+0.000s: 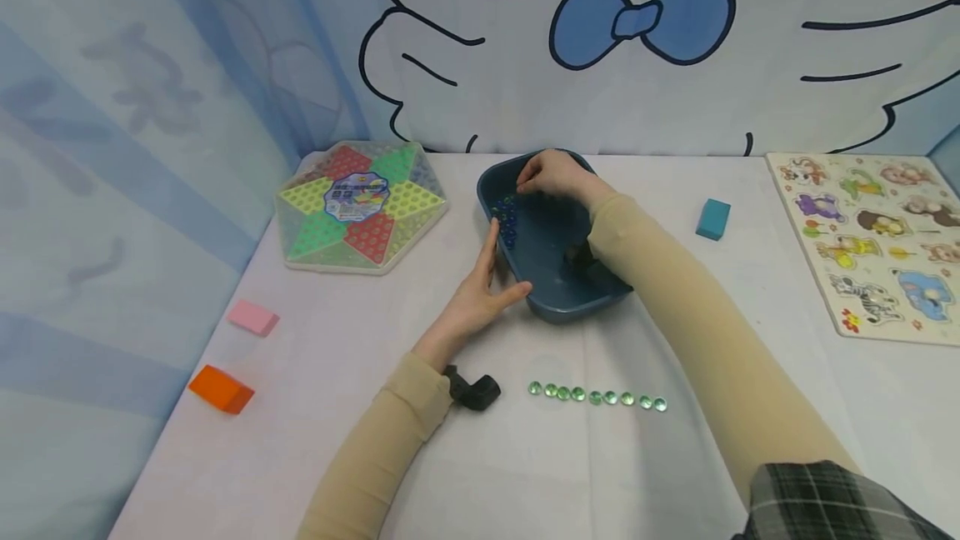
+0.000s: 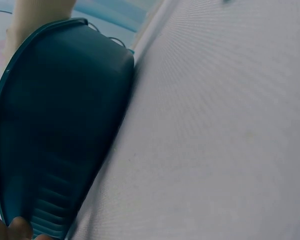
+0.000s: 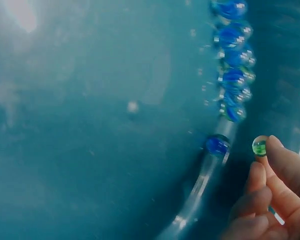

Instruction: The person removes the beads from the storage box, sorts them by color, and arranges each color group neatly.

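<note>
A dark blue-green plastic basin (image 1: 543, 261) stands on the table before me. My left hand (image 1: 474, 302) touches its left side with spread, straight fingers, the thumb at the near rim. In the left wrist view, fingertips (image 2: 21, 229) press the basin's outer wall. Over the far end of the basin, my right hand (image 1: 555, 173) pinches a clear green marble (image 3: 259, 146) between thumb and finger. Several blue marbles (image 3: 233, 77) line the basin's left inner edge, a single one (image 3: 218, 145) lying slightly apart. Green marbles (image 1: 596, 397) form a row on the table nearer me.
Left of the basin lies a hexagonal board game box (image 1: 311, 236). A pink block (image 1: 253, 317) and an orange block (image 1: 222, 390) sit near the left edge. To the right are a teal block (image 1: 713, 219) and an animal puzzle board (image 1: 870, 248). A printed curtain (image 1: 645, 107) hangs behind.
</note>
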